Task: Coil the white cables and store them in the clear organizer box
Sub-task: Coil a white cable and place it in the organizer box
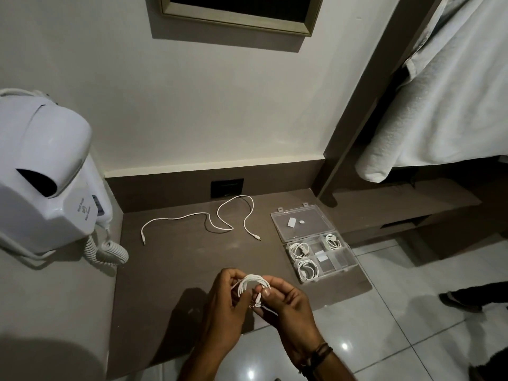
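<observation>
A coiled white cable [250,283] is held above the front of the brown counter by both hands. My left hand [224,303] grips its left side and my right hand [286,301] pinches the right side near the plug end. A second white cable [220,218] lies loose and uncoiled across the back of the counter. The clear organizer box [321,257] stands open at the counter's right edge, its lid [301,221] folded back. Three of its compartments each hold a coiled white cable [299,250].
A white wall-mounted hair dryer [44,171] with a spiral cord [110,251] hangs at the left. A dark wall socket [226,187] sits behind the counter [170,270]. White towels [439,100] hang at the right over a low shelf. Another person's foot [467,298] is on the tiled floor.
</observation>
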`<state>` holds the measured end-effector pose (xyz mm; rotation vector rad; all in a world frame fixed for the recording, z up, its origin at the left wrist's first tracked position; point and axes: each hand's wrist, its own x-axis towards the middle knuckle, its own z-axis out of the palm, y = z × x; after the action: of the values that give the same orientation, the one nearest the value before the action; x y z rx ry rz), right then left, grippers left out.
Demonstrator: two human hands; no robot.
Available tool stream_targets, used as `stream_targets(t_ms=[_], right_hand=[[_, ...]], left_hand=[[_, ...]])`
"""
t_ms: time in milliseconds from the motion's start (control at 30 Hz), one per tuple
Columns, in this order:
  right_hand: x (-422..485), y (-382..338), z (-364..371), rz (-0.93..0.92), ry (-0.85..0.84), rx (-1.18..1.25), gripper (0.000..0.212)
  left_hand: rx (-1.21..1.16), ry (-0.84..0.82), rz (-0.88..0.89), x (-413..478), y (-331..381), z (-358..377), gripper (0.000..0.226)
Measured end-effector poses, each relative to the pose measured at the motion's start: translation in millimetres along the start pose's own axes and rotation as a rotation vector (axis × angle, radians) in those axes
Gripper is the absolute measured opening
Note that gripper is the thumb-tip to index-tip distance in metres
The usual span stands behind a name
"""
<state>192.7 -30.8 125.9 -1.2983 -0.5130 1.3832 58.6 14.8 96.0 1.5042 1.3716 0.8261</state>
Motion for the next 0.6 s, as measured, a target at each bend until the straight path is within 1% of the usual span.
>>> stream_targets(t_ms=[67, 133, 200, 267, 400, 467, 600], right_hand=[[-2.1, 4.3, -2.8, -0.031, 0.028, -0.037, 0.019], [-3.6, 8.8, -4.0, -0.056, 0.071, -0.061, 0.02], [-4.0, 10.7, -4.4, -0.071, 0.105, -0.086, 0.02], [-3.3, 10.8, -5.9, -0.083, 0.113, -0.11, 0.021], [-1.8, 6.4, -11.3, -0.077, 0.112, -0.094, 0.024], [-0.7, 4.8, -14.7, -0.068, 0.109, -0.078, 0.022], [1.1, 4.0, -20.9, -0.044, 0.111, -0.049, 0.02]], left_hand=[[0.132, 0.038, 0.016, 0.3, 2.0, 2.3, 0.03], [0.256, 0.157, -0.01, -1.1, 5.8, 8.6, 0.035], [0.282, 0.224, -0.03, -2.9, 10.2, 15.0, 0.031], [0.243, 0.198, -0.046, -3.2, 10.1, 22.3, 0.025], [0.188, 0.14, -0.018, 0.9, 5.5, 31.6, 0.026], [0.148, 0.103, -0.036, 2.8, 3.7, 33.0, 0.024], [-0.052, 0.003, -0.108, 8.0, -3.0, 35.6, 0.007]])
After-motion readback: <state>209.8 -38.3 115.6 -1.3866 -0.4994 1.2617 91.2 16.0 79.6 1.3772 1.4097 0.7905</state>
